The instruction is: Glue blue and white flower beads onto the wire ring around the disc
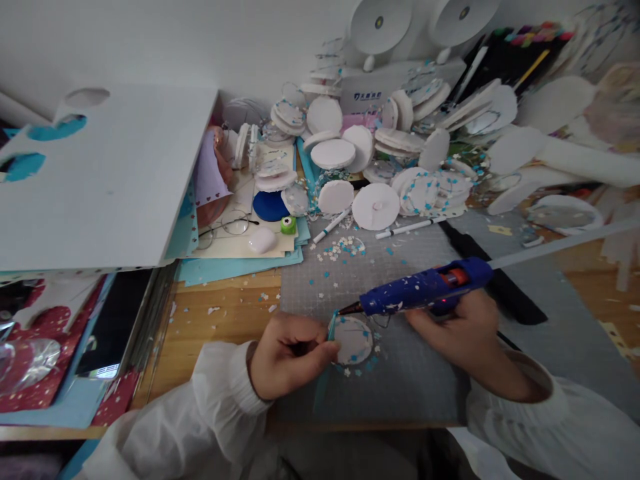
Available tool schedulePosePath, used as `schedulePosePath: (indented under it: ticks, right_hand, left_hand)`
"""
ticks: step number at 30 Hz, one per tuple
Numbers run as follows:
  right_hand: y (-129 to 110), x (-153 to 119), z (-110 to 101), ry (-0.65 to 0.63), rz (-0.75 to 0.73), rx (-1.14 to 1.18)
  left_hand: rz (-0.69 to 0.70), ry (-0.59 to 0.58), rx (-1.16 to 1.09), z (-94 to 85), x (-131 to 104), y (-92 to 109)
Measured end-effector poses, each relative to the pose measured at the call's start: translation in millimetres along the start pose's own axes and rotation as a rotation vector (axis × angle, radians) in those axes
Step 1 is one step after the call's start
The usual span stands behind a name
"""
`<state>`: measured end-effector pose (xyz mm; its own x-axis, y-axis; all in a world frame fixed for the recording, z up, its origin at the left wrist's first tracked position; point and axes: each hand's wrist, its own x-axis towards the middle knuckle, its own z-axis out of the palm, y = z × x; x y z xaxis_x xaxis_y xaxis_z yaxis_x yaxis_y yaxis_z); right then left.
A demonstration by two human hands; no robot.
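My left hand (295, 353) pinches a thin light-blue strip (332, 325) between thumb and fingers; its lower end trails below the hand, and its exact kind is unclear. A blue hot glue gun (415, 291) is in my right hand (465, 327), fingers wrapped around its handle. The gun's dark nozzle points left, at or very near the strip's upper tip; I cannot tell whether they touch. Just under the nozzle lies a round white disc (354, 341) dotted with small blue and white flower pieces, beside my left fingertips. A long pale glue stick (560, 244) sticks out of the gun's back.
A grey cutting mat (400, 393) covers the work area, with loose paper flowers (345, 248) scattered on it. Behind stand many white discs (376, 207), two white pens (411, 228) and a green punch (288, 225). Left are a large white board (110, 193) and a phone (113, 327).
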<state>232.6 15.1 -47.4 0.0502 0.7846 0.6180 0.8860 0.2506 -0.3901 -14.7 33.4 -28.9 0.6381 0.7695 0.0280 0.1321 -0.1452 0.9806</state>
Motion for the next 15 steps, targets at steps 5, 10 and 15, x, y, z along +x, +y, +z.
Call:
schedulePosePath:
  ticks: [5, 10, 15]
  right_hand:
    - [5, -3, 0, 0.008, -0.09, -0.059]
    - [8, -4, -3, -0.054, -0.015, -0.118]
    - [29, -2, -10, 0.186, 0.15, -0.175]
  left_hand:
    - [-0.006, -0.01, 0.022, -0.4, 0, 0]
    - [-0.006, -0.018, 0.008, -0.9, 0, 0]
    - [-0.076, -0.021, -0.066, -1.7, -1, -3]
